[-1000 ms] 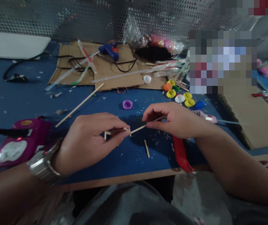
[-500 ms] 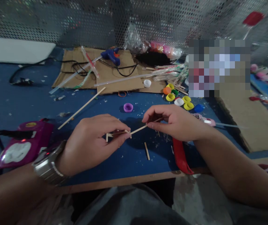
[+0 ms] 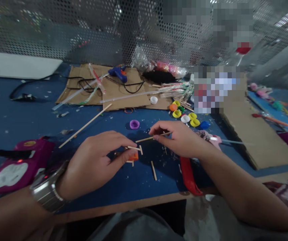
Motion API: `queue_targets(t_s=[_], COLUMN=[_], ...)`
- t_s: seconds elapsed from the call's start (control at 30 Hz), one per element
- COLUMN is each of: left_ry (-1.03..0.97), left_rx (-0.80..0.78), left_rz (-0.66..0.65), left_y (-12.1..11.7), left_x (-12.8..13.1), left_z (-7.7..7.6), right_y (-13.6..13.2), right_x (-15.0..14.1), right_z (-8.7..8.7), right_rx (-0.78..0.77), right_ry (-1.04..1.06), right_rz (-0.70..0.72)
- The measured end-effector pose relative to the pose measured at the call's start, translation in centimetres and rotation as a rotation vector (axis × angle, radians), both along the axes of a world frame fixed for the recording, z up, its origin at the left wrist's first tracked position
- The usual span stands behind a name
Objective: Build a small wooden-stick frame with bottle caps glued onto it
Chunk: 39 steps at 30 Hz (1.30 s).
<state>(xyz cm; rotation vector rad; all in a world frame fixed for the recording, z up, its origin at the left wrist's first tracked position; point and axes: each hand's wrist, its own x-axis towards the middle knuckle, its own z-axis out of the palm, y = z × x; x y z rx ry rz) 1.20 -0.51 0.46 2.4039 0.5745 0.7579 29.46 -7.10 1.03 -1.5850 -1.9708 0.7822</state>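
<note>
My left hand point(image 3: 101, 155), with a metal watch at its wrist, is closed on a small assembly of wooden sticks point(image 3: 135, 148) with an orange piece point(image 3: 134, 155). My fingers hide most of it. To its right, my right hand point(image 3: 181, 137) pinches a thin wooden stick point(image 3: 145, 139), whose free end points left and stands apart from the assembly. On the blue table below lies a short stick piece point(image 3: 154, 170). A purple bottle cap point(image 3: 134, 124) sits beyond the hands, and a red strip-like object point(image 3: 189, 175) lies under my right forearm.
A long stick point(image 3: 84, 126) and a magenta device point(image 3: 20, 164) lie at left. Behind are cardboard point(image 3: 126, 95), a blue glue gun point(image 3: 118, 73) and several bottle caps point(image 3: 176, 113). A pink glue gun point(image 3: 213, 139) is at right, before a cardboard sheet point(image 3: 256, 140).
My left hand has turned the stick assembly, and its orange piece now shows. The right-hand stick's tip, earlier at the assembly, now stands apart from it. The camera view has tilted up.
</note>
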Motion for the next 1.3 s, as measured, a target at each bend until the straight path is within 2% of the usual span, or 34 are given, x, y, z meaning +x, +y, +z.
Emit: queue_targets(t_s=[0.27,0.37,0.5,0.63,0.7,0.87,0.97,1.3], left_ry=[-0.031,0.019,0.120,0.208,0.249,0.280,0.279,0.293], left_rx=[0.192,0.252,0.434,0.566,0.579,0.500,0.521,0.515], left_rz=[0.043,0.094,0.208,0.250,0.252,0.230,0.217,0.193], left_y=[0.6,0.9,0.9,0.6,0.6,1.4,1.7,1.2], left_x=[0.1,0.0,-0.3,-0.5,-0.4,-0.2,-0.1,0.0], left_z=[0.3,0.2,0.0,0.0,-0.1,-0.7,-0.9,-0.6], right_y=[0.3,0.3,0.4,0.5,0.5,0.5,0.4,0.1], right_x=[-0.2,-0.2,-0.3,-0.4,-0.4,-0.3,-0.3,-0.4], right_z=[-0.6,-0.7,-0.8,-0.9,-0.9,-1.0,-1.1,-0.8], right_rx=[0.034,0.033,0.035,0.048,0.057,0.069,0.058,0.010], right_ry=[-0.130,-0.132,-0.178,-0.200,-0.195,-0.175,-0.157,-0.109], right_rz=[0.038,0.053,0.076,0.083,0.083,0.113,0.118,0.176])
